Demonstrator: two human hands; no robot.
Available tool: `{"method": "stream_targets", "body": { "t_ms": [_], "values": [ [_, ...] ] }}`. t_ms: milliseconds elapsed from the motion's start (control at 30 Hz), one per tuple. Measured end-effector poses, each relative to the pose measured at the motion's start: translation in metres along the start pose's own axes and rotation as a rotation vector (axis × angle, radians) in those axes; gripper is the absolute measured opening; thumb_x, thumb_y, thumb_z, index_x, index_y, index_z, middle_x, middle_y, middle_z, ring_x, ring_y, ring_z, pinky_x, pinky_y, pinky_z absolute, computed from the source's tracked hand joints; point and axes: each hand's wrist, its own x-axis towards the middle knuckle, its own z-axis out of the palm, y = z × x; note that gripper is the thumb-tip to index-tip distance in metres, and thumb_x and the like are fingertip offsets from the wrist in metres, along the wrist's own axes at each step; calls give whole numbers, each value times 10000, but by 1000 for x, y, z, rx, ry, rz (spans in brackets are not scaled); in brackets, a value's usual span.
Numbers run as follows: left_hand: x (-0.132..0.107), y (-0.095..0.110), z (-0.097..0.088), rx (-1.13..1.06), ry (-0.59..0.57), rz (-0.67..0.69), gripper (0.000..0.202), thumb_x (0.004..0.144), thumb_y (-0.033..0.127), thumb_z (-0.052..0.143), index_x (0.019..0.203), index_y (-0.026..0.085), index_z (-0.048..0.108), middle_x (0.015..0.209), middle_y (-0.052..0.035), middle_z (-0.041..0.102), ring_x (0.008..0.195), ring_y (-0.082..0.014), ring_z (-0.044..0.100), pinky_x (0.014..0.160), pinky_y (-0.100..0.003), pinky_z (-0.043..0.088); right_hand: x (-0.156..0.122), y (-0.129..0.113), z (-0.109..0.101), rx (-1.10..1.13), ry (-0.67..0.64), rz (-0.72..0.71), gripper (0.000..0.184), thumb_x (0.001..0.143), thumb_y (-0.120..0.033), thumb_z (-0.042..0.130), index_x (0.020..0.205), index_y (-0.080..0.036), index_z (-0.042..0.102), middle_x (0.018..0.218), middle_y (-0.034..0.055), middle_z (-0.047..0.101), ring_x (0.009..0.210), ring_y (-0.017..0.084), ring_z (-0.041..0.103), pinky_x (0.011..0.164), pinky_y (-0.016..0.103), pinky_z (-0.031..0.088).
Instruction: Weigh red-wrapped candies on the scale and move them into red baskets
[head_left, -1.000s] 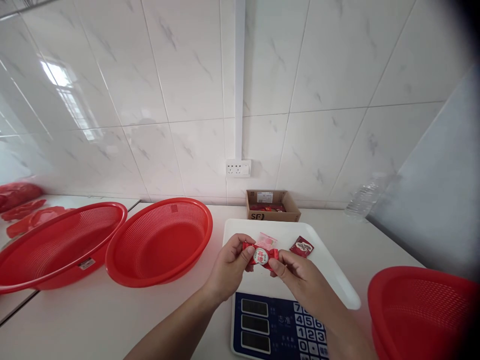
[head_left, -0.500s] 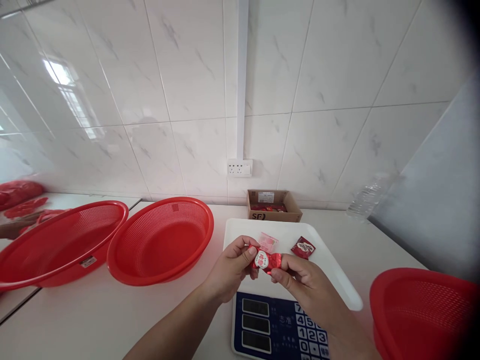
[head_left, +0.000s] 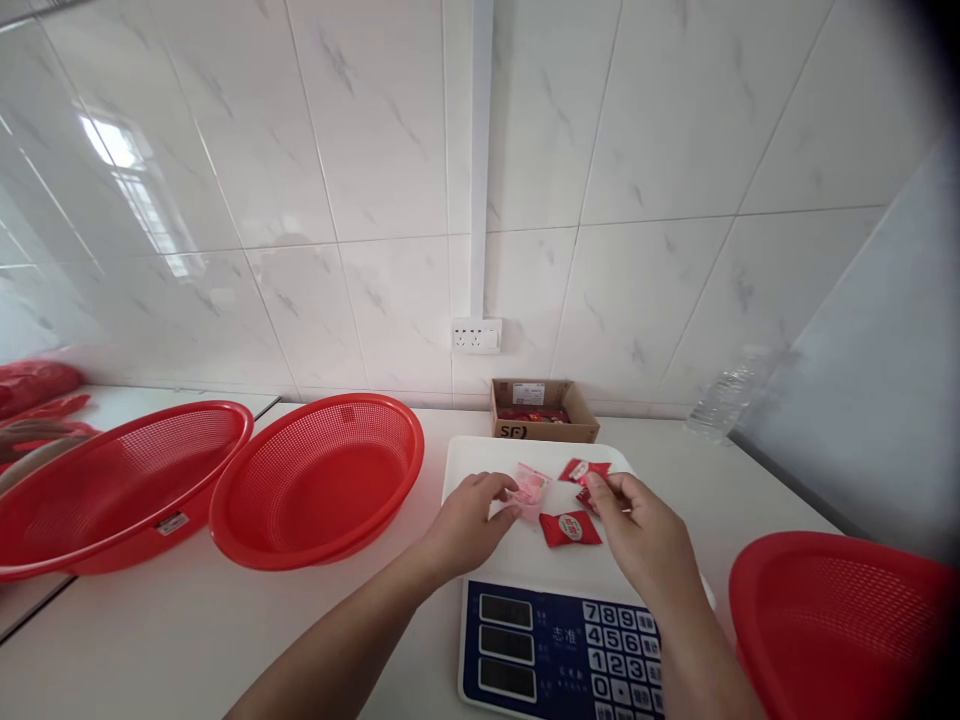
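My right hand (head_left: 634,515) pinches a small red wrapped packet (head_left: 579,468) over the white tray (head_left: 480,455) of a weighing scale. A darker red packet (head_left: 587,499) lies under it, partly hidden by my fingers. My left hand (head_left: 476,515) has its thumb and fingers apart at the left edge of a pink, partly see-through packet (head_left: 532,483). Whether the fingertips touch that packet is hard to make out. Between my hands, a red packet with a pale round label (head_left: 571,529) rests on the tray.
The scale's blue keypad panel (head_left: 555,650) faces me. Behind the tray stands a cardboard box (head_left: 547,432) with red packets inside. Red baskets (head_left: 315,550) are at left, another red basket (head_left: 757,600) at right. A clear bottle (head_left: 720,400) stands by the wall. Another person's hand (head_left: 37,437) shows far left.
The red packet with the pale label, held between both hands before, now lies on the tray. My hands have moved apart, the right to a red packet, the left beside the pink one.
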Motion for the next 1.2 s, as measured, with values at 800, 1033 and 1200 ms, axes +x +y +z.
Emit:
{"method": "stream_targets", "body": {
  "t_ms": [800,1033,1200],
  "values": [
    [-11,3,-1,516,-154,231,180,864,256,521,996,228,640,1127,-58,634,1091,-226,543,966,-392,407,-15,-9,17,-282,-465,-342,275,792,-155,498,1015,-208,649,1046,67,671,969,220,594,818,339,459],
    [-15,3,-4,531,-174,213,179,867,263,516,998,233,633,1181,-57,613,1123,-238,525,976,-411,407,1,8,17,-543,-97,-265,421,873,-134,354,1249,-133,544,1323,116,528,1252,266,420,1023,414,351],
    [-18,2,0,518,-186,184,303,870,317,520,1158,236,571,1345,-89,495,1283,-298,378,1037,-489,335,6,22,17,-729,-246,-91,489,869,-118,334,1344,-158,444,1405,106,443,1311,289,347,1010,469,346]
  ]
}}
